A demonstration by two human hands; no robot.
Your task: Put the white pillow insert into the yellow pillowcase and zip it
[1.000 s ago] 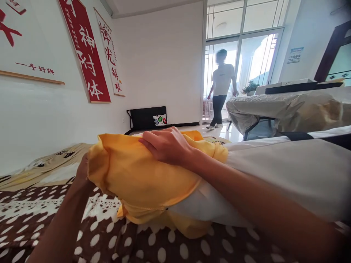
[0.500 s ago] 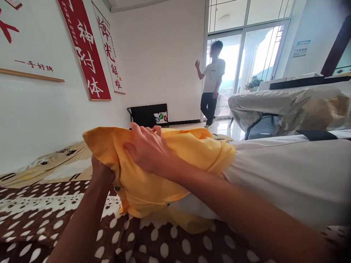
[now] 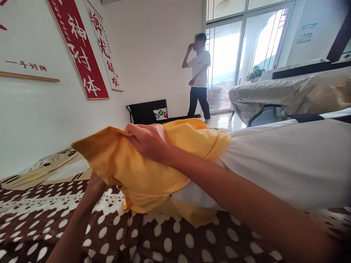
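A yellow cloth (image 3: 142, 175) with a pointed, spread-out left end lies in folds before me, with a small dark spot like a button on its lower edge. It is drawn around the end of a long white cloth-covered form (image 3: 287, 160) that runs off to the right. My right hand (image 3: 149, 140) is closed on the yellow cloth from above, its fingers bent over the upper edge. My left hand (image 3: 96, 184) reaches up under the cloth's left end, which hides its fingers.
Below lies a brown blanket with white dots (image 3: 164, 244), with a beige patterned cover (image 3: 55, 168) behind it. A person in a white T-shirt (image 3: 199, 69) stands near the glass doors (image 3: 223, 65). At right is a plastic-covered table (image 3: 268, 87); a black folded panel (image 3: 145, 111) leans by the wall.
My right hand has closed onto the yellow cloth's upper edge, and the cloth's left corner has stretched further left. The person in the background has moved left and raised a hand to the head.
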